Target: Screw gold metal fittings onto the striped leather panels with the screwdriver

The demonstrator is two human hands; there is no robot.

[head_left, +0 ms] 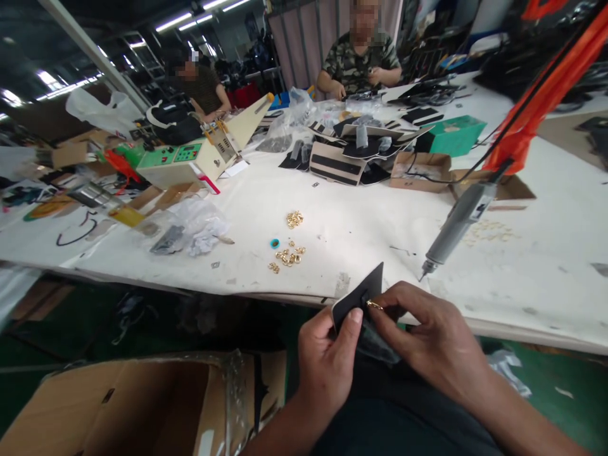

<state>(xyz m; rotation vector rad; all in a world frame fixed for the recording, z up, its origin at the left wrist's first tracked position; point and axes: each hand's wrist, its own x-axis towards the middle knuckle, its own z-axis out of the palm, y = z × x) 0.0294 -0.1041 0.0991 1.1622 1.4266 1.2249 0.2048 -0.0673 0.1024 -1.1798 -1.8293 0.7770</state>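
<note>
My left hand (327,364) grips a small black leather piece (361,296) by its lower edge, thumb pressed on its face, just below the table's front edge. My right hand (430,335) pinches a small gold metal ring (374,304) against the right side of that piece. Both hands are closed. Loose gold rings (287,255) lie in a scatter on the white table (361,221) just beyond, with a second small heap (294,219) farther back and a blue ring (274,243) beside them.
A grey electric screwdriver (456,221) hangs on a cord over the table at the right. An open cardboard box (137,405) sits by my left knee. Crumpled plastic (197,228), cardboard boxes (420,170), black-and-cream pieces (351,155) and a green machine (180,158) crowd the far table. Two people sit across.
</note>
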